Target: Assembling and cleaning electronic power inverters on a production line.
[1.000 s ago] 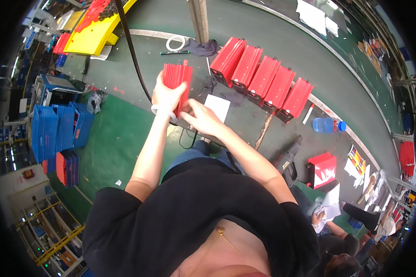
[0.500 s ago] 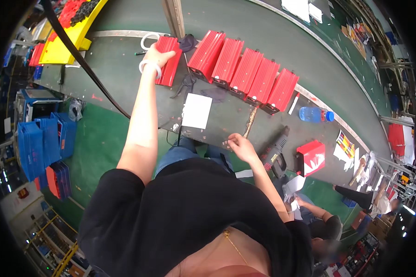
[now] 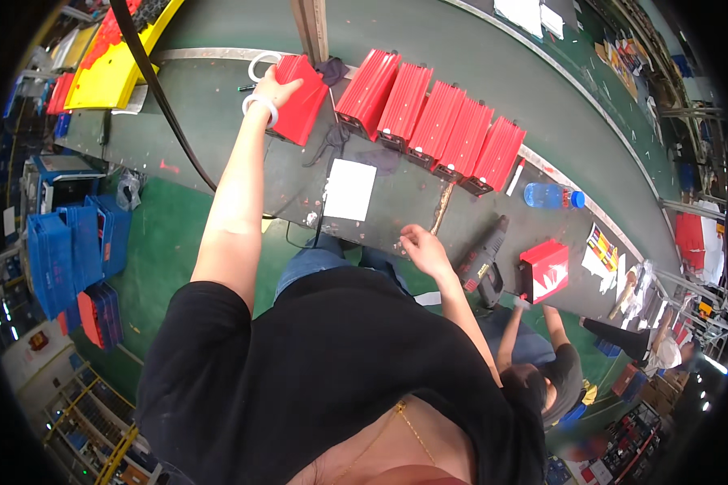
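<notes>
My left hand (image 3: 275, 90) grips a red metal case (image 3: 302, 111) at the far left of the bench, its thumb spread over the top. The case is tilted, and a smooth face of it shows. A white ring (image 3: 260, 108) sits round my left wrist. Over the bench's near edge, my right hand (image 3: 426, 249) hangs with its fingers curled in; nothing shows in it. Several ribbed red cases (image 3: 438, 121) stand in a slanting row right of the gripped one. A white sheet of paper (image 3: 350, 190) lies between my hands.
A black heat gun (image 3: 485, 263), a blue bottle (image 3: 553, 196) and another red case (image 3: 545, 271) are on the right. A co-worker (image 3: 542, 376) sits close there. A black cable (image 3: 158, 97) hangs at left. A white ring (image 3: 255, 68) and dark cloth (image 3: 332, 71) lie behind the gripped case.
The case in my left hand has been turned, from its ribbed side to a smooth face. My right hand has barely moved. The co-worker has leaned in, arms toward the bench edge.
</notes>
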Demonstrator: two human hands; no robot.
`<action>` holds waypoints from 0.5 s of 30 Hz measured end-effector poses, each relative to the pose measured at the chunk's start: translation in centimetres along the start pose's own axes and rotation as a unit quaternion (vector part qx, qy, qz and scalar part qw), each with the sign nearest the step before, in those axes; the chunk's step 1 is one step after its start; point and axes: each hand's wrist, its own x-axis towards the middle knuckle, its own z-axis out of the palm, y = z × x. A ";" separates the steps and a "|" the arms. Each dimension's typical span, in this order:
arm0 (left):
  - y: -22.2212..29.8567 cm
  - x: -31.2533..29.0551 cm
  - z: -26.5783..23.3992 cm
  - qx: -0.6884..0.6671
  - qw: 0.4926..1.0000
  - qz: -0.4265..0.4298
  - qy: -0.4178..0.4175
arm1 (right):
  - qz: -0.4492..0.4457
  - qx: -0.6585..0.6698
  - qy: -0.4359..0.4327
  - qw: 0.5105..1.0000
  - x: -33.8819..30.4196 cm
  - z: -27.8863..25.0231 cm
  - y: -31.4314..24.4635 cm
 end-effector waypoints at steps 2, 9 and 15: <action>0.3 -0.5 0.1 0.036 0.999 -0.015 0.030 | 0.009 -0.011 -0.008 1.000 0.1 0.4 0.0; 4.3 -7.6 2.8 -0.058 0.919 0.142 0.364 | -0.043 -0.074 0.014 0.996 0.1 1.2 -1.4; -1.2 -17.5 10.7 0.034 0.987 0.120 0.099 | -0.038 -0.099 -0.020 0.994 0.4 2.7 -1.3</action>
